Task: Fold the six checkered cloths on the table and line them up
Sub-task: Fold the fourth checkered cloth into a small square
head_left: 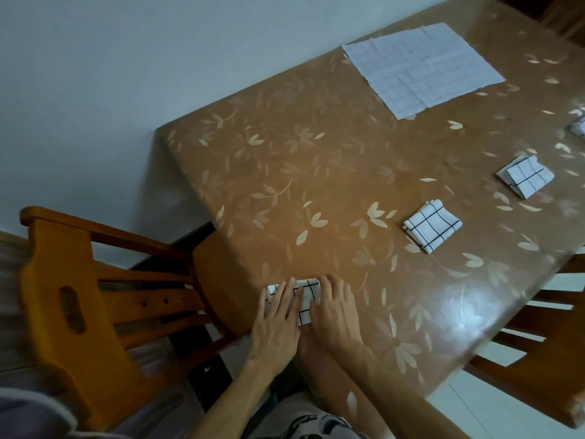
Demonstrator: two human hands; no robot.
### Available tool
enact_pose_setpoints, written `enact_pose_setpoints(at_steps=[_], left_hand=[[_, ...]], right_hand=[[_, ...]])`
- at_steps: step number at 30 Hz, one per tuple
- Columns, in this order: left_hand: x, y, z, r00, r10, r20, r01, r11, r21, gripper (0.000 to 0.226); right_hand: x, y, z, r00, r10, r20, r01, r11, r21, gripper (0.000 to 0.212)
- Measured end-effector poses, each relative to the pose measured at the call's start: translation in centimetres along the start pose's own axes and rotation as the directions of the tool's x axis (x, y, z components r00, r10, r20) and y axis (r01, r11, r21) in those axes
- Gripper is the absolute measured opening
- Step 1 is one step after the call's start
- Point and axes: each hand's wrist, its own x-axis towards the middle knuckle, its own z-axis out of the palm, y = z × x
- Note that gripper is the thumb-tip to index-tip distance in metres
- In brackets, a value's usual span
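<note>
A folded white checkered cloth [304, 301] lies near the table's front corner. My left hand [277, 318] and my right hand [335, 313] both press flat on it with straight fingers, covering most of it. Two more folded checkered cloths [432, 228] [526, 176] lie in a row toward the right. A further folded cloth [579, 126] shows partly at the right edge. An unfolded stack of checkered cloths [422, 68] lies spread flat at the far side of the table.
The brown table [316, 172] has a glossy leaf-patterned cover. A wooden chair [79, 299] stands at the left beside the table's corner. Another wooden chair [538, 353] sits at the right along the near edge. A pale wall runs behind.
</note>
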Motion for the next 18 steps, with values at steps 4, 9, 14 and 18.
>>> enact_pose_setpoints(at_steps=[4,9,14,18], left_hand=[[-0.2,-0.4,0.0,1.0,-0.017,0.014,0.018,1.0,-0.008,0.071],[-0.3,-0.8,-0.4,0.999,-0.031,0.019,0.031,0.999,-0.021,0.065],[-0.1,-0.6,-0.6,0.998,-0.06,0.035,0.062,0.997,-0.041,0.065],[0.0,-0.4,-1.1,0.993,-0.077,0.087,0.079,0.997,-0.021,0.065]], right_hand=[[-1.4,0.2,1.4,0.953,-0.247,0.175,0.256,0.966,-0.03,0.07],[-1.2,0.9,1.7,0.929,-0.199,0.311,0.234,0.969,-0.081,0.068],[-0.2,2.9,1.2,0.926,-0.138,0.352,0.193,0.973,-0.127,0.071],[-0.1,2.4,1.0,0.91,-0.11,0.399,0.183,0.972,-0.149,0.073]])
